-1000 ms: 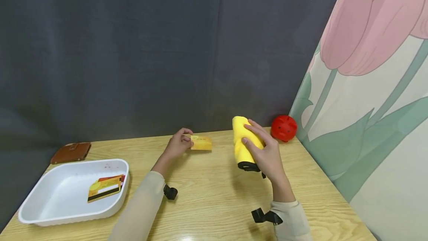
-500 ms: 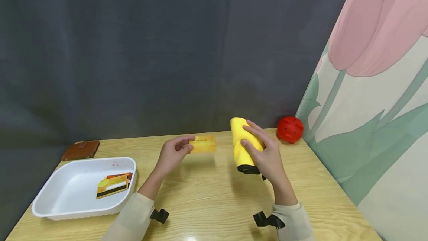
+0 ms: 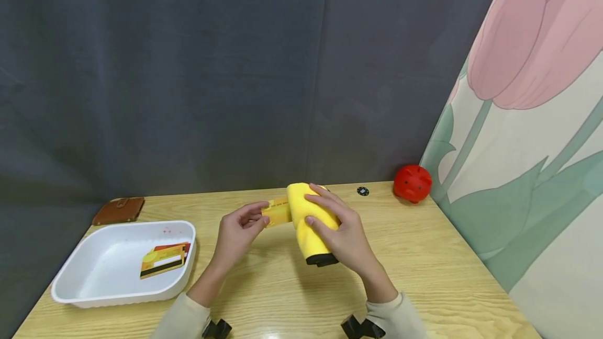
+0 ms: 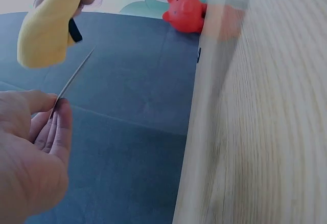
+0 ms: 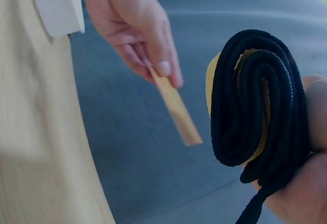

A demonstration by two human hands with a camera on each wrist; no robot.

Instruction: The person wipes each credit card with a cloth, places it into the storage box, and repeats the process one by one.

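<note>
My left hand (image 3: pixel 239 232) pinches a yellow bank card (image 3: pixel 277 212) by its left end, between thumb and fingers, above the table. The left wrist view shows this card (image 4: pixel 76 75) nearly edge-on. My right hand (image 3: pixel 346 232) grips a rolled yellow towel (image 3: pixel 303 218) with a black edge, also raised off the table. Its layered black end (image 5: pixel 255 101) faces the right wrist camera. From the head view the card's right end meets the towel's outline, but both wrist views show a gap between them.
On the wooden table (image 3: pixel 264 297), a white tray (image 3: pixel 94 255) at the left holds a yellow card (image 3: pixel 160 263) over a red one. Behind it lies a brown wallet (image 3: pixel 119 210). A small black disc (image 3: pixel 363 191) and a red piggy bank (image 3: pixel 412 183) are at the back right.
My right hand has brought the towel leftward and a little nearer, beside the card. My left hand has drawn the card back toward me. The black disc has come into sight.
</note>
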